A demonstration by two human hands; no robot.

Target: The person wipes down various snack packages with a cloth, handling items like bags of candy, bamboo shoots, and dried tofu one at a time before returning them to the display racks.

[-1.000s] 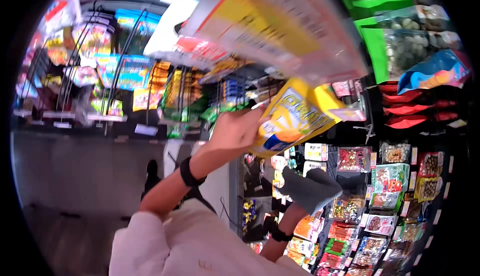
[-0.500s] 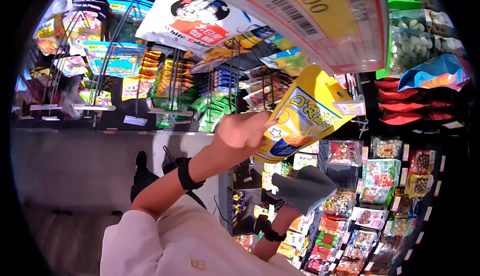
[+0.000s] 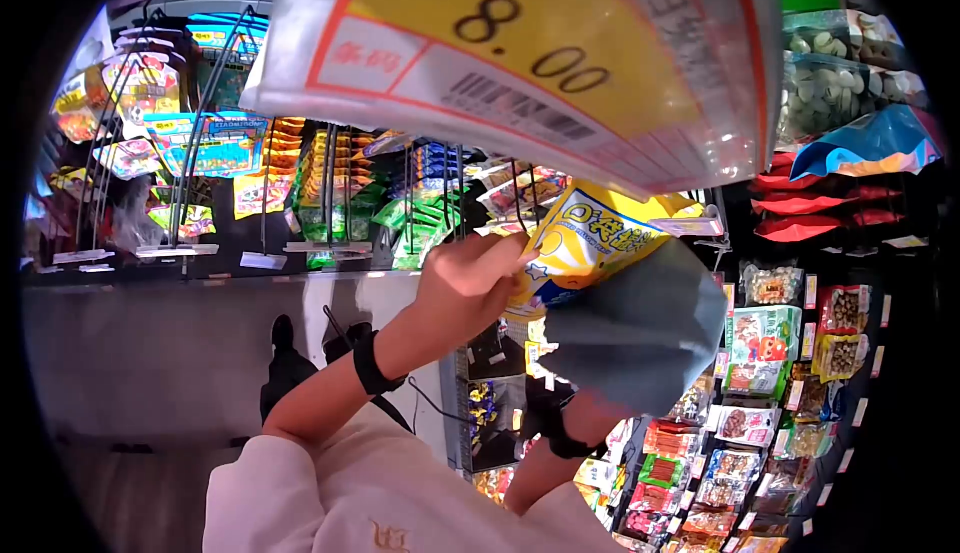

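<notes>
My left hand [image 3: 467, 275] is closed on the left edge of a yellow snack bag [image 3: 585, 245] that is tilted at the front of the hanging racks. Blue print and Chinese lettering cover the bag's face. Over the bag's lower right part lies a grey cloth [image 3: 640, 323], held up by my right hand [image 3: 592, 418]. Most of the right hand's fingers are hidden behind the cloth. A clear price tag holder [image 3: 690, 225] overlaps the bag's upper right corner.
A large price tag [image 3: 540, 53] reading 8.00 looms close to the camera at the top. Metal hooks with candy bags [image 3: 205, 143] line the left. Red packets [image 3: 815, 203] hang at right. Packaged snacks [image 3: 710, 483] fill the lower right shelves.
The grey cloth has risen to the right and now covers part of the yellow bag. The view has shifted, so the price tag looks larger. My left hand keeps its grip.
</notes>
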